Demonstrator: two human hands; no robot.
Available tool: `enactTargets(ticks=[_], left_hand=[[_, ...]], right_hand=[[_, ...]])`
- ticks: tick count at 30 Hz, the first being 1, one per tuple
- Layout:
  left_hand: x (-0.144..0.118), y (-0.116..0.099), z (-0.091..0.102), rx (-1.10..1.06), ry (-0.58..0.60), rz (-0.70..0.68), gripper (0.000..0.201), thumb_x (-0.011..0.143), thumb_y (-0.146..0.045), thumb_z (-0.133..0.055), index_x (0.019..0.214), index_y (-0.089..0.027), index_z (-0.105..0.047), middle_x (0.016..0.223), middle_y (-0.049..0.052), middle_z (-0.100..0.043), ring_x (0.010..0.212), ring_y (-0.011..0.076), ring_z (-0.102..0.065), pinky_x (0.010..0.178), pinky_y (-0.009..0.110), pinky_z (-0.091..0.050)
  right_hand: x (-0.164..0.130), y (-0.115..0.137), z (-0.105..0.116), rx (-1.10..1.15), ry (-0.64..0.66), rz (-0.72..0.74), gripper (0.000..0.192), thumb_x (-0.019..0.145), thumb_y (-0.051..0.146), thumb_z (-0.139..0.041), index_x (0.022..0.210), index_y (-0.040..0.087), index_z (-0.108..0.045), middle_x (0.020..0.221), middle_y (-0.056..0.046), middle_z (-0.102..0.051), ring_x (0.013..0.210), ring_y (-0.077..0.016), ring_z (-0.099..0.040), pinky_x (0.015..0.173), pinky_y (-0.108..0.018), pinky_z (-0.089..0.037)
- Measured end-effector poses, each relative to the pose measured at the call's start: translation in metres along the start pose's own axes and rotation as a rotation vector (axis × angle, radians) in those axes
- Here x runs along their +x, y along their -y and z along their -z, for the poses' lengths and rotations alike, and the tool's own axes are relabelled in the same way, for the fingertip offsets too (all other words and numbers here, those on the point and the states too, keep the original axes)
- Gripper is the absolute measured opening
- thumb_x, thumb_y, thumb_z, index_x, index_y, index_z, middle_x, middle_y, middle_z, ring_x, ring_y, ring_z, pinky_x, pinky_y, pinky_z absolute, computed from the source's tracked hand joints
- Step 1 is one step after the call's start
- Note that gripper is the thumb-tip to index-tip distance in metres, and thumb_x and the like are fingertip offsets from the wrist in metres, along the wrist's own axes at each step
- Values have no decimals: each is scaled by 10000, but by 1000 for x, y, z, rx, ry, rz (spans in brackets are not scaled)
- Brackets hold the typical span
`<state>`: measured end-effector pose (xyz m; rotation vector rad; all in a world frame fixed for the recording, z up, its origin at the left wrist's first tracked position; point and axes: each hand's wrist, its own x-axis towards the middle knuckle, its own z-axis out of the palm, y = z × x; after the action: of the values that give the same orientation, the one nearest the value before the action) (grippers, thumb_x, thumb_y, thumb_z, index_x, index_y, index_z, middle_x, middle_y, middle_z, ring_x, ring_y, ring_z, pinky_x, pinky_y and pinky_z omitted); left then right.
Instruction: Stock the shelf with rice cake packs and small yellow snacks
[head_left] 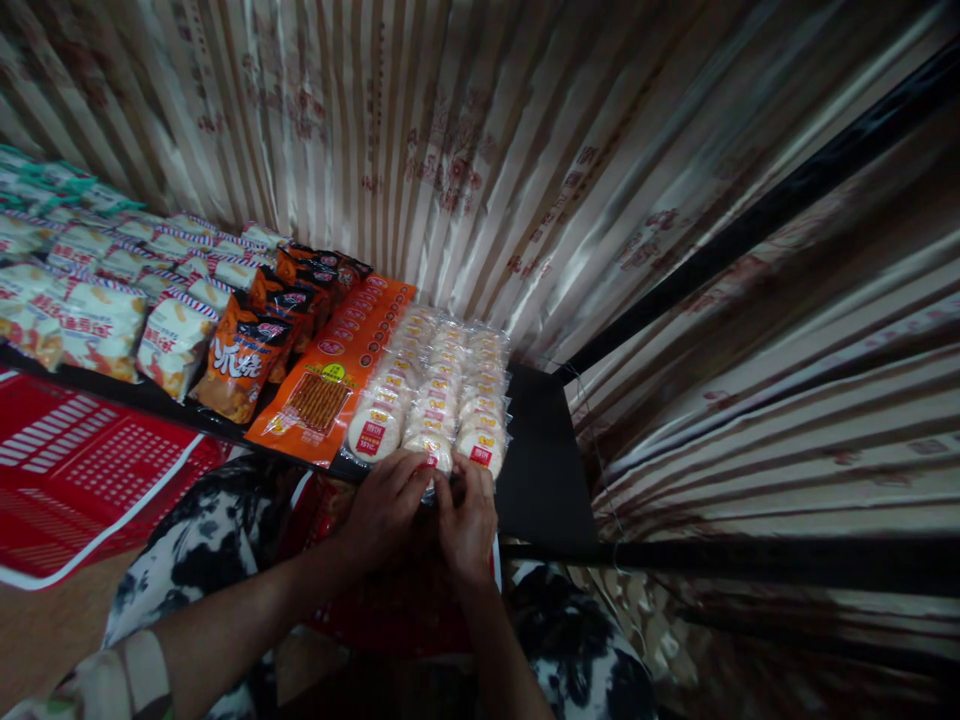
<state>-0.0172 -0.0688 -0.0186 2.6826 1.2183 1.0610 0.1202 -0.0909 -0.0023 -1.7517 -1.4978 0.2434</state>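
Note:
Three rows of round white rice crackers in clear wrappers (pixel 435 372) run from front to back on a black shelf (pixel 536 460). At the front end of the middle row, my left hand (pixel 386 505) has its fingers closed on the edge of a rice cracker packet (pixel 427 452). My right hand (pixel 466 515) is closed at the same packet's right side, its fingertips also against the front packet of the right row (pixel 480 448). The palms and the packet's lower edge are hidden. Left of the crackers lies a flat orange snack bag (pixel 337 365) picturing brown sticks.
Orange and black snack bags (pixel 244 360) and many white bags (pixel 105 320) stand farther left, with green bags (pixel 67 185) beyond. Red baskets (pixel 90 470) sit below the shelf. A pleated curtain (pixel 450 150) hangs behind; a black post (pixel 750 220) slants up at right.

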Motion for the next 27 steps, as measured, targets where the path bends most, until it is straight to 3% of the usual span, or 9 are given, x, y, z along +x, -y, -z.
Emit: enactTargets(ticks=[11, 17, 20, 22, 27], left_hand=[[-3, 0, -1, 40, 19, -13, 293, 936, -195, -393, 1127, -101, -595, 1175, 113, -600, 1135, 216, -510, 972, 380, -463], [1, -3, 4, -1, -34, 7, 292, 939, -193, -383, 1106, -88, -598, 1145, 115, -610, 1108, 214, -520, 956, 364, -478], [2, -3, 3, -24, -87, 16, 290, 939, -160, -359, 1086, -76, -595, 1115, 116, -621, 1096, 201, -524, 946, 350, -488], [4, -2, 2, -44, -95, 25, 281, 938, -143, -348, 1044, -92, -604, 1083, 105, -630, 1080, 191, -532, 935, 350, -495], [10, -2, 5, -93, -98, 40, 243, 937, -146, -362, 930, -121, -603, 1010, 89, -638, 1032, 181, -553, 910, 367, -506]], right_hand=[[0, -2, -2, -20, -10, 12, 368, 916, 433, -445, 1135, 172, -585, 957, -75, -619, 846, -192, -599, 757, -323, -485], [-2, -3, -2, -139, -112, 208, 292, 925, 345, -472, 1121, 177, -608, 1068, -108, -592, 1002, -207, -560, 863, -350, -473], [-1, -1, 2, -256, -112, 366, 284, 929, 270, -465, 1168, 185, -593, 1274, -130, -513, 1207, -250, -444, 990, -428, -394], [2, 1, 6, -336, -66, 414, 336, 926, 252, -459, 1240, 175, -550, 1421, -151, -382, 1327, -300, -310, 1033, -488, -337], [15, 3, 17, -493, 86, 492, 440, 919, 293, -471, 1357, 252, -458, 1555, -124, -121, 1408, -383, -82, 1055, -598, -228]])
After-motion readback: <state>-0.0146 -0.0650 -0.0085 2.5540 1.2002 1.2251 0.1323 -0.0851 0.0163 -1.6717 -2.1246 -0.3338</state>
